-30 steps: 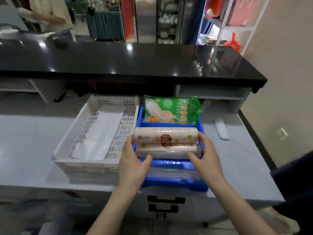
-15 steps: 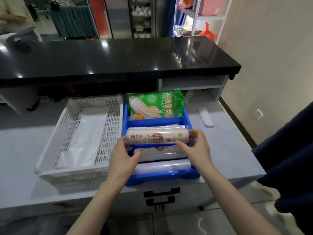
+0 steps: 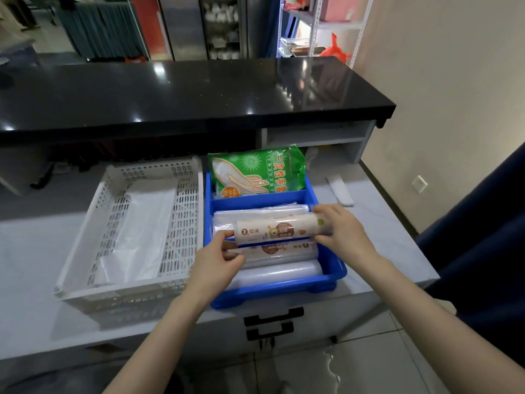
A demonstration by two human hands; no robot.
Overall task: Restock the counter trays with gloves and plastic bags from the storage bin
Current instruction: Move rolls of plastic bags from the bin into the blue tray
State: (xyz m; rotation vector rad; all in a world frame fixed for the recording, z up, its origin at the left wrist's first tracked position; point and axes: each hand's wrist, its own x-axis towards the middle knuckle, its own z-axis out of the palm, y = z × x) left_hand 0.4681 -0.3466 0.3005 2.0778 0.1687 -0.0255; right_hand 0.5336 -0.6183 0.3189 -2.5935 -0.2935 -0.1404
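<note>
A blue divided tray sits on the pale counter. Its far compartment holds a green pack of disposable gloves. A labelled roll of plastic bags lies across the middle divider, over a stack of clear bags. My right hand grips the roll's right end. My left hand pinches its left end with curled fingers. A second labelled roll and a plain clear roll lie in the near compartment.
A white perforated basket with a white plastic bag inside stands left of the blue tray. A raised black counter top runs behind. A small white object lies right of the tray. Dark fabric hangs at right.
The roll has moved down and farther back onto the middle divider, both hands still at its ends. The camera has shifted closer and to the right.
</note>
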